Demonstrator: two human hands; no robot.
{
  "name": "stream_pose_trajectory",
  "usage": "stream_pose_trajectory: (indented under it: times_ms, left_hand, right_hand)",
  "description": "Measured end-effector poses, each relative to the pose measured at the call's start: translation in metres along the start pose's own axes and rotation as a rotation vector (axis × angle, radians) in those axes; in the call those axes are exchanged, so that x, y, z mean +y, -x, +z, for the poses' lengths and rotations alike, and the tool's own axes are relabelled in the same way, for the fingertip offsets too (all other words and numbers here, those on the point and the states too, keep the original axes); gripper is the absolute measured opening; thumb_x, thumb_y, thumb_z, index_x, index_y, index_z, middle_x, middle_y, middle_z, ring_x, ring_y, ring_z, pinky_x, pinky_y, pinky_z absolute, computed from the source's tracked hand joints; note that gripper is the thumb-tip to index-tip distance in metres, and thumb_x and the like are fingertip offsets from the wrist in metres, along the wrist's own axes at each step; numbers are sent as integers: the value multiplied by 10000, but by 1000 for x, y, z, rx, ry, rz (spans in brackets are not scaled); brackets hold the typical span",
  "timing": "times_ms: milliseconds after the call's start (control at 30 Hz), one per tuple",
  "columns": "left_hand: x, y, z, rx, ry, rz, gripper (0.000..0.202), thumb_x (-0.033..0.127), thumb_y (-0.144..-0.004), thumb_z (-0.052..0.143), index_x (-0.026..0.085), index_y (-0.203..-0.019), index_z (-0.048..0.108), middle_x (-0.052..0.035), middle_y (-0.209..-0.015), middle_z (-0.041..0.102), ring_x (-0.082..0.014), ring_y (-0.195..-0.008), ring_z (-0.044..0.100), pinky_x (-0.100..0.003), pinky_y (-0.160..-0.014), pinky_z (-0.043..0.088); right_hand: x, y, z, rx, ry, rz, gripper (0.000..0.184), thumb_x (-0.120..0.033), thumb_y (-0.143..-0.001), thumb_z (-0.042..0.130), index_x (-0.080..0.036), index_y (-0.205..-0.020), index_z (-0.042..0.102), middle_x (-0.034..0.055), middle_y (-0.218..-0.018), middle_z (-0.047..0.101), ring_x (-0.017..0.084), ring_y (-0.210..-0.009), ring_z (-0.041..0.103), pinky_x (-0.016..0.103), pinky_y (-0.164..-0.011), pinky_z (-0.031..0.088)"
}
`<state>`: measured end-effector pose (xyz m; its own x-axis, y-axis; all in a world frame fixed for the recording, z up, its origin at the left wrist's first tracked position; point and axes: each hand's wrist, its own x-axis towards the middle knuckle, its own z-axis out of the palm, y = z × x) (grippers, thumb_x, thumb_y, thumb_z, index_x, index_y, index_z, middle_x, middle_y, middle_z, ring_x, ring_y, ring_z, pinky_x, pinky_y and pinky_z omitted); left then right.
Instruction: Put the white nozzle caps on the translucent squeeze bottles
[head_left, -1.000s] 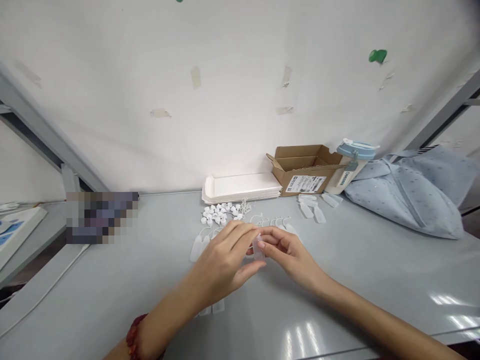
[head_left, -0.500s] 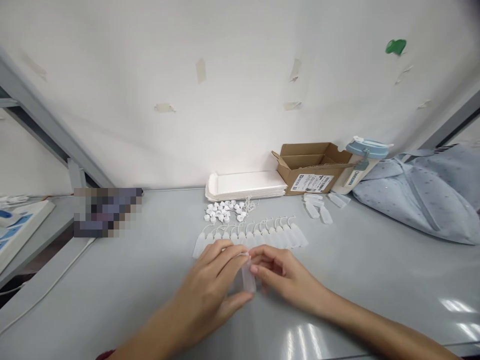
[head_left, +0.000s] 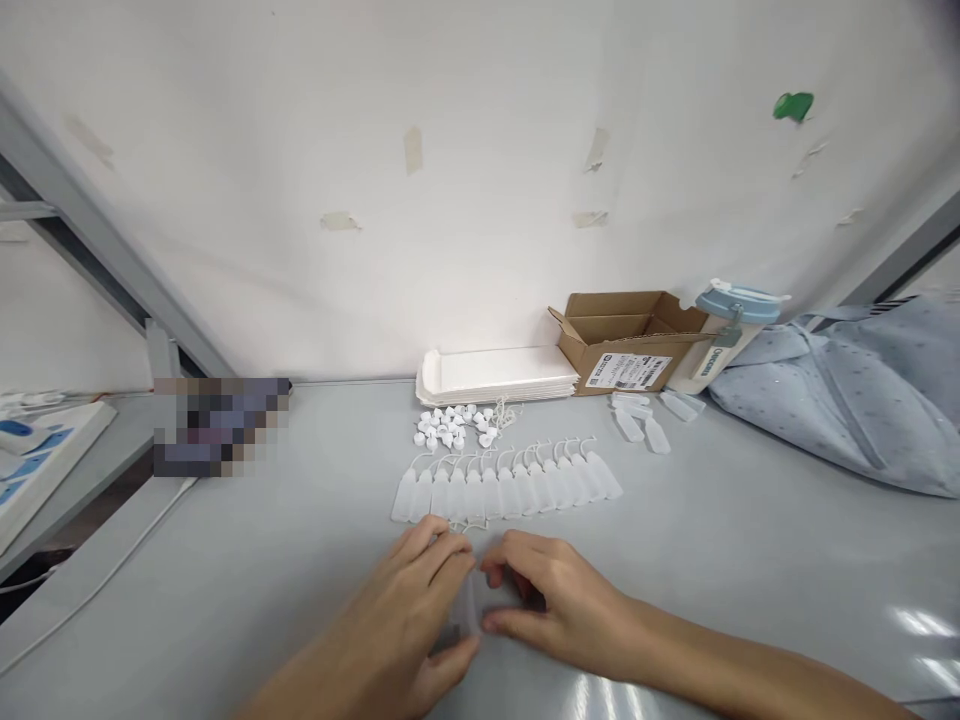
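Observation:
A flat, frosted plastic tag-shaped piece (head_left: 466,605) is low over or on the grey table; I cannot tell which. My left hand (head_left: 405,610) curls around its left side, thumb below and fingers above, partly hiding it. Just right of the piece is my right hand (head_left: 555,600), its thumb and fingers curved and apart with a gap between them. Its fingertips are close to the piece's edge. Thin cord (head_left: 469,525) shows above the left fingers. Beyond my hands lies a row of similar frosted pieces (head_left: 506,490) with cord loops at their tops.
Small white caps (head_left: 448,428) and a bundle of cord (head_left: 506,412) lie behind the row. Further back are stacked white trays (head_left: 499,368), an open cardboard box (head_left: 622,350) and a cup (head_left: 716,345). Loose frosted pieces (head_left: 656,435) and a blue cloth bag (head_left: 817,400) are right.
Both hands have moved toward me and slightly left with the frosted piece, away from the row. The right fingers have spread from the piece. The row's lower ends now show.

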<state>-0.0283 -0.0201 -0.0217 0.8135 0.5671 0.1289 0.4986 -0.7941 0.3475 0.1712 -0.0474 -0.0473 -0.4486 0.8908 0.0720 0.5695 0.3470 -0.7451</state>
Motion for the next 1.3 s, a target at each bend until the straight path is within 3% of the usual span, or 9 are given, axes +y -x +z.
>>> stream_pose_trajectory:
  times_ms: [133, 267, 500, 633, 767, 900, 967, 1133, 1300]
  left_hand:
    - [-3, 1, 1, 61, -19, 25, 346, 122, -724, 610, 199, -1050, 523, -68, -1073, 595, -265, -1037, 498, -420, -861, 499]
    - [-6, 2, 3, 138, -46, 82, 414, 124, -692, 645, 188, -1078, 511, -91, -1098, 594, -282, -1055, 501, -429, -859, 506]
    - [-11, -6, -7, 140, -5, 98, 379, 241, -745, 661, 181, -1088, 512, -94, -1099, 590, -268, -1046, 493, -407, -848, 492]
    - [-28, -42, -22, 173, 38, 6, 153, 215, -864, 486, 168, -986, 566, -71, -968, 624, -223, -969, 519, -363, -806, 471]
    - [-49, -98, -31, 151, -2, -199, 205, 219, -852, 435, 177, -808, 631, -59, -853, 664, -227, -890, 572, -312, -710, 452]
    - [-59, -146, -23, 155, -25, -267, 269, 186, -811, 438, 162, -642, 645, -61, -653, 659, -198, -647, 598, -268, -552, 382]
    - [-60, -162, -16, 164, -35, -311, 243, 203, -780, 484, 158, -601, 643, -69, -623, 655, -200, -626, 599, -259, -517, 350]
    - [-61, -179, -1, 187, -28, -379, 184, 189, -712, 569, 143, -545, 631, -76, -587, 642, -204, -616, 598, -254, -516, 342]
    - [-59, -174, -4, 266, 77, -405, 193, 169, -723, 529, 153, -600, 676, -66, -598, 665, -200, -604, 599, -257, -539, 367]
  right_hand:
    - [0, 0, 1, 1, 62, -46, 290, -349, -728, 705, -173, -910, 564, 30, -846, 609, 142, -676, 538, 243, -613, 441]
    - [0, -1, 2, 5, 96, -46, 244, -303, -744, 689, -181, -912, 560, 42, -861, 615, 157, -702, 553, 257, -620, 447]
    - [0, -1, -5, 40, 72, -92, 217, -350, -779, 647, -183, -896, 575, 44, -849, 630, 155, -699, 563, 252, -613, 443]
    - [15, -6, -35, 196, 89, -79, 197, -358, -875, 512, -185, -826, 592, 27, -739, 627, 133, -623, 539, 246, -597, 425]
    - [51, -11, -79, 461, 301, 81, 230, -349, -887, 460, -191, -787, 594, 20, -686, 632, 136, -578, 527, 248, -553, 400]
    - [84, -10, -115, 586, 472, 226, 202, -299, -872, 433, -198, -786, 586, 37, -714, 645, 167, -625, 555, 270, -582, 405]
    - [94, -8, -126, 602, 525, 272, 183, -274, -855, 437, -192, -791, 589, 58, -763, 653, 190, -675, 570, 288, -610, 407]
    - [101, 1, -145, 593, 660, 428, 157, -252, -826, 468, -183, -844, 608, 99, -921, 660, 259, -863, 581, 310, -627, 395]
    - [107, 11, -159, 539, 715, 556, 178, -245, -809, 500, -168, -920, 617, 109, -965, 656, 259, -880, 588, 297, -620, 395]
